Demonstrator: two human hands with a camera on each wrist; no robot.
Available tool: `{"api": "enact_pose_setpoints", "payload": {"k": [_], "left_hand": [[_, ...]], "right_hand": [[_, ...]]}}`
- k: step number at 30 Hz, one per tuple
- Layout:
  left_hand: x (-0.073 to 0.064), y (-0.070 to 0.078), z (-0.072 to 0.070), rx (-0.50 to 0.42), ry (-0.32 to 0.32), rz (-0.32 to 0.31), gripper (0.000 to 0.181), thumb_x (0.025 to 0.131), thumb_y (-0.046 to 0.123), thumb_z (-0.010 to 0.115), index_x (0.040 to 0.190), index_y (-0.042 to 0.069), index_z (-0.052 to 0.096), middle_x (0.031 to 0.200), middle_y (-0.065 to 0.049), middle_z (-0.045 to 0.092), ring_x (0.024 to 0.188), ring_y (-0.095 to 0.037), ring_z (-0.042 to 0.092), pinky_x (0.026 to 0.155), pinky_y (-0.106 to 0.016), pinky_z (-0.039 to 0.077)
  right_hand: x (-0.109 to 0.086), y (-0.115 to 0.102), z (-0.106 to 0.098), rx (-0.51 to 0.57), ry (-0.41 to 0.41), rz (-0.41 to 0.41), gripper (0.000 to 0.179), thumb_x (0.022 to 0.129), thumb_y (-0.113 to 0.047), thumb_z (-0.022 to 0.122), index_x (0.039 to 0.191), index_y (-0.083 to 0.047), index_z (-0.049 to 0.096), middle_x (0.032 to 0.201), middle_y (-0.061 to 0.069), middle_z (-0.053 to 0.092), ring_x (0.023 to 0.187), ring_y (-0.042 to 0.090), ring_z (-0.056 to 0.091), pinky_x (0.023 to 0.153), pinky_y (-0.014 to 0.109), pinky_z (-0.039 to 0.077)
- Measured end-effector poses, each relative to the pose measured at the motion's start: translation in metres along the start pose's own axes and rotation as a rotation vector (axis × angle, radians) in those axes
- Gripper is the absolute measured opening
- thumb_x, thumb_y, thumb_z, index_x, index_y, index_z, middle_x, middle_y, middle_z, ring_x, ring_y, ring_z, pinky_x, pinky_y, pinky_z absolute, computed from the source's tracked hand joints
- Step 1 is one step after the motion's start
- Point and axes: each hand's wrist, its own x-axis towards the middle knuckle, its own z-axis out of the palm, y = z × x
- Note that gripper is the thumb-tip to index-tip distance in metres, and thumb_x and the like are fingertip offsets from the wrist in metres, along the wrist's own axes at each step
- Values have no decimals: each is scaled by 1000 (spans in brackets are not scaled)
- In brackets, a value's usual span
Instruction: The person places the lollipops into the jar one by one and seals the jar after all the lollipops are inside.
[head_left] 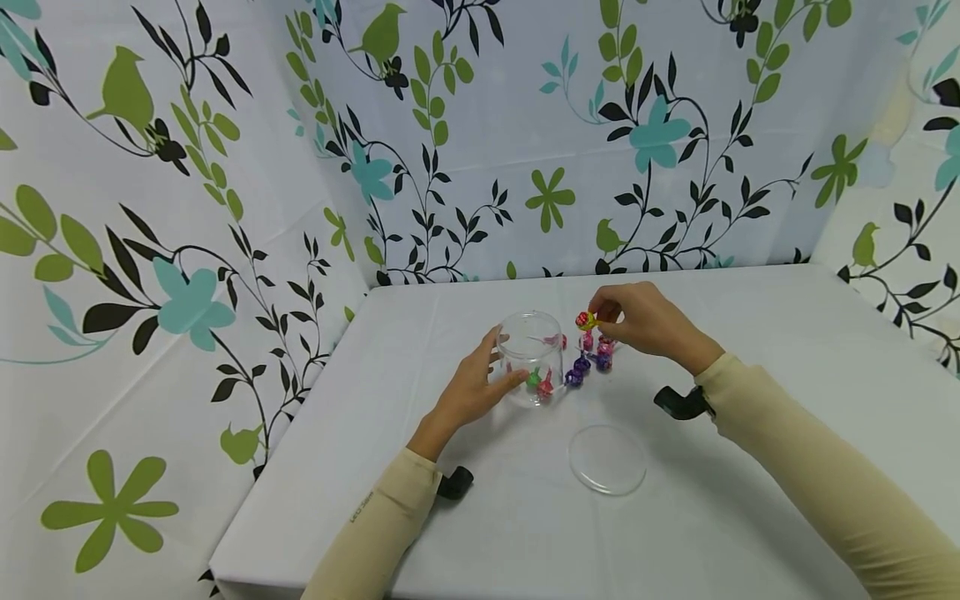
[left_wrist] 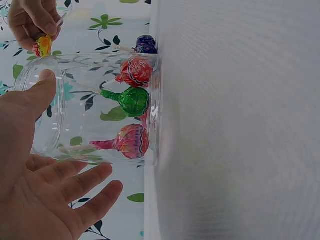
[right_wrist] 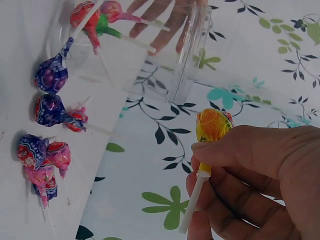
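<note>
My left hand (head_left: 468,387) grips a clear round jar (head_left: 517,354) standing upright on the white table, thumb on the near side and fingers spread round the far side. Inside the jar lie a green-wrapped lollipop (left_wrist: 134,102), a red one (left_wrist: 136,71) and a pink one (left_wrist: 132,141), sticks pointing up. Right of the jar and a little above the table, my right hand (head_left: 648,321) pinches a yellow-and-orange lollipop (right_wrist: 214,125) between thumb and fingers, just below its wrapped head. Its white stick hangs below the fingers in the right wrist view.
Several purple lollipops (head_left: 576,372) and pink lollipops (head_left: 587,341) lie loosely clustered on the table, right of the jar. A clear round lid (head_left: 607,460) lies flat nearer me. Leaf-patterned cloth (head_left: 480,167) hangs behind and beside the white table (head_left: 510,533).
</note>
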Motion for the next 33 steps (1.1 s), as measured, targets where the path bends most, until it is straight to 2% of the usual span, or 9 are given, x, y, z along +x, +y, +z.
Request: {"api": "enact_pose_setpoints", "payload": {"k": [14, 26, 33], "left_hand": [[0, 2, 0, -15, -2, -37, 92, 98, 47, 72, 167, 13, 20, 162, -9, 42, 138, -34, 52, 107, -55, 47], [0, 0, 0, -20, -1, -18, 92, 98, 48, 72, 167, 13, 20, 161, -8, 43, 137, -35, 53, 105, -56, 48], [0, 1, -1, -19, -9, -32, 94, 98, 50, 71, 166, 10, 19, 161, -9, 43, 138, -34, 52, 106, -55, 47]], "right_hand": [[22, -23, 10, 19, -30, -41, 18, 91, 4, 74, 108, 1, 72, 93, 7, 71, 87, 25, 66, 82, 42, 60], [36, -40, 21, 25, -46, -65, 19, 89, 5, 74, 108, 1, 72, 96, 8, 71, 90, 25, 66, 86, 42, 59], [42, -45, 27, 19, -76, -64, 19, 89, 6, 73, 107, 0, 72, 96, 9, 72, 89, 25, 66, 82, 40, 60]]}}
